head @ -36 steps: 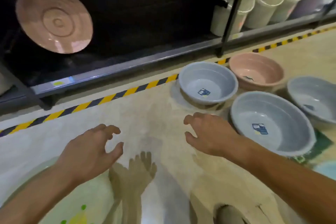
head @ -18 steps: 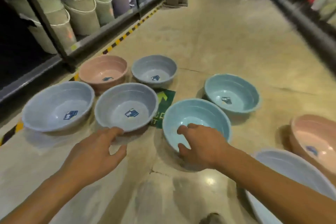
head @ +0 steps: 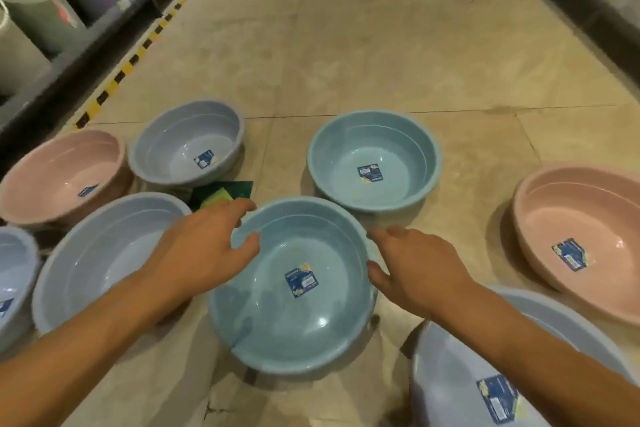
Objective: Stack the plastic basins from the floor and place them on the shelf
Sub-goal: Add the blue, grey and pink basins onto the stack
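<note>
A teal basin with a blue label sits on the floor right in front of me. My left hand is on its left rim, thumb inside and fingers along the outside. My right hand presses against its right rim, thumb on the edge. A second teal basin stands just behind it. To the left are two grey-blue basins and a pink basin. Another pink basin lies at the right. The shelf runs along the left.
A grey-blue basin fills the lower right corner and another is cut off at the left edge. Buckets stand on the shelf. Yellow-black tape marks the shelf's foot. A green floor sticker lies between basins.
My view swung from the shelf to the aisle floor. Both hands moved forward and closed on either side of the near teal basin's rim.
</note>
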### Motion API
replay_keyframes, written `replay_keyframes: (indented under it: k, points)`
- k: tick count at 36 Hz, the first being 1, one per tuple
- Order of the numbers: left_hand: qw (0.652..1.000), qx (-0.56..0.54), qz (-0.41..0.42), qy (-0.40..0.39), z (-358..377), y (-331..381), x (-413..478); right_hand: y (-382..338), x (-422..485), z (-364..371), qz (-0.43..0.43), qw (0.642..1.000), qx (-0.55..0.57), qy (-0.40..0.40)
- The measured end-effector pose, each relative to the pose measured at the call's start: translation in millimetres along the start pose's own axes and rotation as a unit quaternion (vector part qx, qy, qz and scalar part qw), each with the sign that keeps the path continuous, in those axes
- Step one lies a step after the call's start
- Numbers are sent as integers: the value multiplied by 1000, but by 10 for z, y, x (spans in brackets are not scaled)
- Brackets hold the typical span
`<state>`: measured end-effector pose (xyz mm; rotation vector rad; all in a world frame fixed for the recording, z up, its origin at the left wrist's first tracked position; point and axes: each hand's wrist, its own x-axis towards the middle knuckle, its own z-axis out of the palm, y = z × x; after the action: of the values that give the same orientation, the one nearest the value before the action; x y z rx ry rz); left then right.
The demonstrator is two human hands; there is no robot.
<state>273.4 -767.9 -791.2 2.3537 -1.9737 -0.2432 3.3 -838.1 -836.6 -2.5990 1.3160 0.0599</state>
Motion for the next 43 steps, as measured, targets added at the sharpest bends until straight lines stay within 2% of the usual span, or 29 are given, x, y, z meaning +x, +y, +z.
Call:
replay_keyframes:
  k: [3,10,15,21,26,31,36,43]
  points:
    - [999,26,10,-31,192,-185,324,175,202,171,17,1000,-3,-1]
    - [996,71,28,-48,764,-741,729,260,677,624,29,999,-16,17]
    - [997,28,12,-69,1090,-1026,789,264,719,902,72,997,1,4]
    - [992,13,10,-123,1377,-1212,600,211,548,1199,116,990,61,-49]
    - [991,-49,-9,-121,1506,-1255,473,165,480,1394,133,982,133,-6]
    - [991,-104,-41,-75,1514,-1259,292,75,344,1487,142,967,211,33]
    - [974,-203,-30,-95,1489,-1302,156,40,248,1496,158,967,199,20]
    - [956,-281,-35,-80,1335,-1469,38,-66,247,1306,156,972,173,40]
